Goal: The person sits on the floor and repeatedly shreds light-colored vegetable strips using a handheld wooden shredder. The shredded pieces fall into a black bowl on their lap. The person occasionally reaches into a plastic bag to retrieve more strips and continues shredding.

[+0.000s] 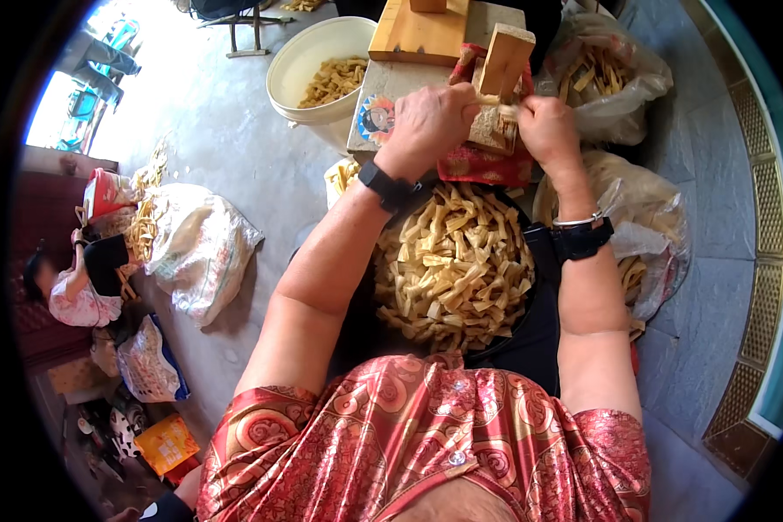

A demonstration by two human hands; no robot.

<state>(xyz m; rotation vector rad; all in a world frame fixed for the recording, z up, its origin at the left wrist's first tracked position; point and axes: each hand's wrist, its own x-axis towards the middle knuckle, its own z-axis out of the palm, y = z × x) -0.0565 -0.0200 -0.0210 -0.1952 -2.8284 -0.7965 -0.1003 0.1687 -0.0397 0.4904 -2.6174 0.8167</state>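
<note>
My left hand [434, 121] pinches one end of a pale yellow dried strip [487, 100] between thumb and fingers. My right hand [551, 130] grips pale strip material on the other side, blurred by motion; whether it is the same piece cannot be made out. Both hands are over a small wooden stand [496, 127] with an upright wooden block [507, 62], set on a red patterned cloth [476, 163]. Below my wrists, a heap of short yellow knotted pieces [457, 267] fills a dark round container between my legs.
A white bucket [280, 85] of similar pieces stands beyond the stone-like bench [391, 78]. Plastic bags [626, 117] of strips lie at right. On the left are a large sack [196, 248] and another person [81, 293] seated beside a red-and-white bucket [107, 192].
</note>
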